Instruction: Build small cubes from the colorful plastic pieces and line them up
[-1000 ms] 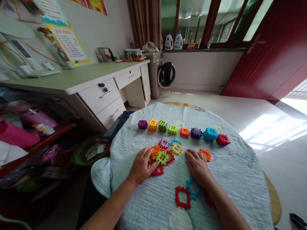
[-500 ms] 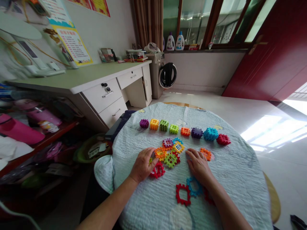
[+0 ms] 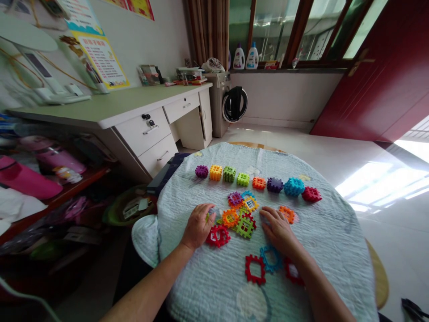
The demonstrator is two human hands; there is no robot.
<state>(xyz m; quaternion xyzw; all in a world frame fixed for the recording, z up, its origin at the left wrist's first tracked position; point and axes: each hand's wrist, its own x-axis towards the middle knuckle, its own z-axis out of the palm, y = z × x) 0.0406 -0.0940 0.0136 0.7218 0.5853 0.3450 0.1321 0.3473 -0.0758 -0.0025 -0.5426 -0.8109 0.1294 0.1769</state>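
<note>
The green tile [image 3: 245,226] has slid right, nearer to the right hand [image 3: 278,230], which lies open and flat on the quilted cloth [image 3: 217,286]. The left hand [image 3: 197,226], open with fingers loosely bent, touches the red tile [image 3: 217,235]. These toothed plastic grid squares lie mid-cloth, before a row of cubes [image 3: 258,184]

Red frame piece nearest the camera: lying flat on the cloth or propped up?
Flat: the red frame piece lies on the quilted cloth, whose fabric shows through its open middle, and no edge looks lifted.
</note>
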